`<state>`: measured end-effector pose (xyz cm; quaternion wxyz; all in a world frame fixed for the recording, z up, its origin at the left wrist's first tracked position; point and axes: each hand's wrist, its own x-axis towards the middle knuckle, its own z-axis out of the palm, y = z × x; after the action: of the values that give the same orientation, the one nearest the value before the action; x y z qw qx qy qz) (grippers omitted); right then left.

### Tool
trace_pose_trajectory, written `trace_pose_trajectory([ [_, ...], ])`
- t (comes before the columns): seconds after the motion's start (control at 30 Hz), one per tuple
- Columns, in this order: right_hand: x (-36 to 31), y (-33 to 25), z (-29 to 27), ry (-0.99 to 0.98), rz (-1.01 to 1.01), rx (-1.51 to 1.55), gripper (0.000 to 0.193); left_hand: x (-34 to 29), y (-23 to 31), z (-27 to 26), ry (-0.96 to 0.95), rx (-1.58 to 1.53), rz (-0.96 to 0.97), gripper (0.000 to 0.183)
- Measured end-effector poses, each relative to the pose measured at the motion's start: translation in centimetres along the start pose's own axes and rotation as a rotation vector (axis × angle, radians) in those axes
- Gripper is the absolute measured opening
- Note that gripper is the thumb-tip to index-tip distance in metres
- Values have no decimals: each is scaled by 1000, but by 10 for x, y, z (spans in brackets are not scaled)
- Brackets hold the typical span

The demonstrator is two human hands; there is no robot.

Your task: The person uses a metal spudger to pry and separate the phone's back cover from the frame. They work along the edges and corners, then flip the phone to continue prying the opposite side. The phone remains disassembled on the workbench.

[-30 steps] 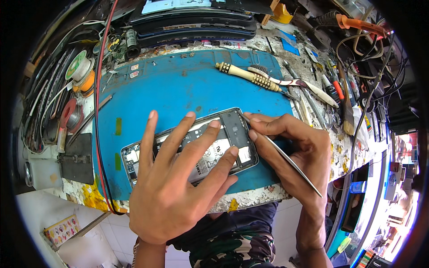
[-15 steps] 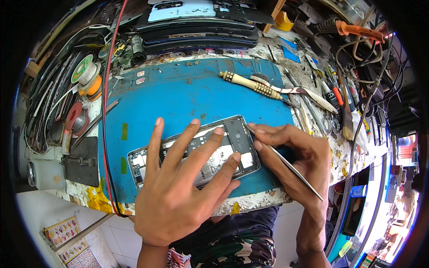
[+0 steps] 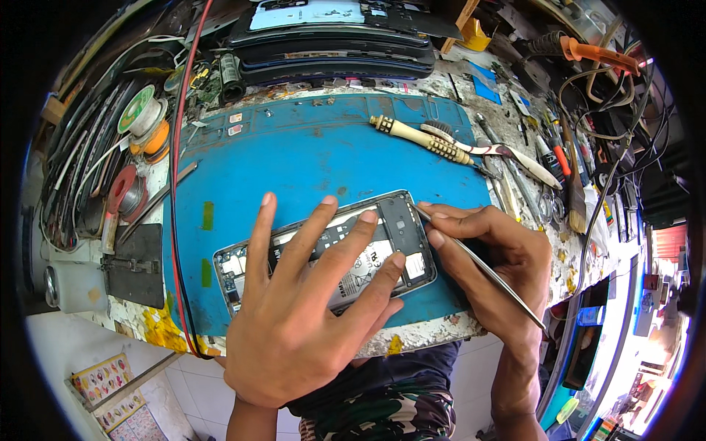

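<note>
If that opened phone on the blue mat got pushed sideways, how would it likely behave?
The opened phone lies flat, so it would probably slide rather than tip or roll. The left hand spread across it likely prevents that. Its exposed internals look fragile near the tweezers in the right hand. The blue mat probably adds grip.

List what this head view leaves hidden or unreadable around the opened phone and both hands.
- Opened phone: its middle is covered by the left hand spread flat on it.
- Tweezers tip: too small to tell what it touches at the phone's corner.
- Right hand: its grip on the tweezers is partly hidden by its own fingers.
- Blue mat: near edge blocked by both hands.
</note>
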<state>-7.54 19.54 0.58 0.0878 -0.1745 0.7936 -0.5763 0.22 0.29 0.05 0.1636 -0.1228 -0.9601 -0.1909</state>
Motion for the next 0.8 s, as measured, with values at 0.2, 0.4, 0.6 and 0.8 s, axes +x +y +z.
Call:
trace_pose_trajectory([
  [0.2,1,-2,3,30,-6,-29,9,0,-2,1,0,-24,14,42],
  [0.4,3,-1,2,23,20,-21,8,0,-3,1,0,-24,21,42],
  [0.6,6,1,1,-6,-54,-44,10,0,-2,0,-11,-15,15,41],
  [0.8,7,1,2,15,-4,-17,12,0,-2,0,-6,-10,17,42],
])
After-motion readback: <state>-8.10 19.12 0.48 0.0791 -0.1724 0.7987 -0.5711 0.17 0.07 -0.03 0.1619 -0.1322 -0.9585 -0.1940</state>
